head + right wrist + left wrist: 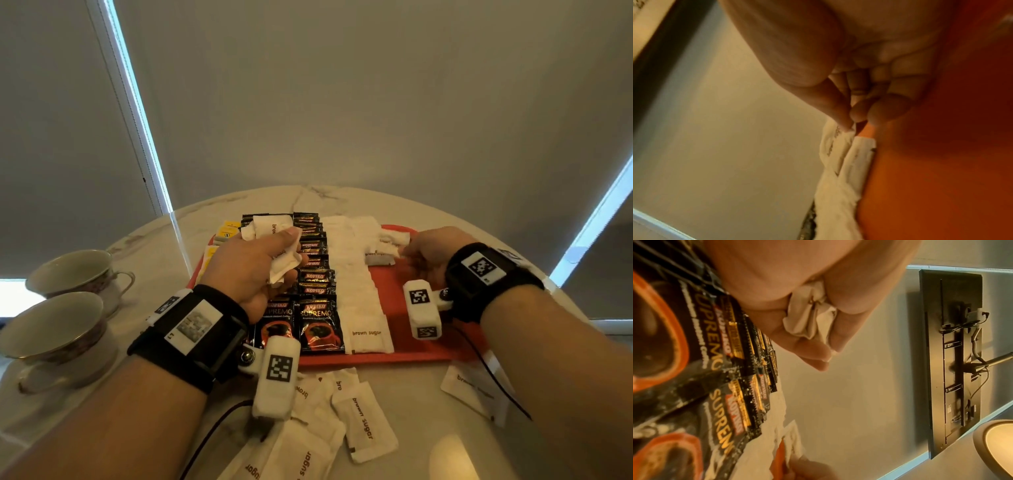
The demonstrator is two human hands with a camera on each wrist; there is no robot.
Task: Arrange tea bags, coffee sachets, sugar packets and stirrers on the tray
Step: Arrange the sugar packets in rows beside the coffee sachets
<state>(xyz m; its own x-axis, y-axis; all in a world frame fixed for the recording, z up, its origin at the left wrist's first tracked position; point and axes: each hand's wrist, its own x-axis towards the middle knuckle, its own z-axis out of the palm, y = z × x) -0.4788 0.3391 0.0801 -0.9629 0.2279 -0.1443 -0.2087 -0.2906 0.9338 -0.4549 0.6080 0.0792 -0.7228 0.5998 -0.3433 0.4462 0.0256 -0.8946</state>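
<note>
A round marble table (404, 212) stands before grey roller blinds (342, 102) with bright strips of window at their edges. On it lies a red tray (421, 329), its left and far parts covered by what is laid out. Two columns of overlapping black Kopiko coffee sachets (317, 274) run front to back; the left column is largely hidden behind the left hand (250, 270). Just right of them runs a column of white brown sugar packets (356, 281), the lettering legible only on the nearest one. Yellow tea bags (227, 231) peek out at the tray's far left, mostly hidden.

Two teacups (73, 270) sit on the table at the left, well apart from the tray. Loose sugar packets (359, 421) lie scattered on the table near the front edge, some cut off by the frame, one (472, 387) under the right forearm.

The left hand's grip is clenched round a crumpled bunch of sugar packets (274, 236), held above the sachets. The right hand (431, 257) pinches the edge of a sugar packet (394, 240) at the tray's far right; the wrist view is blurred, yet thumb and fingertips (859, 112) meet on the paper.
</note>
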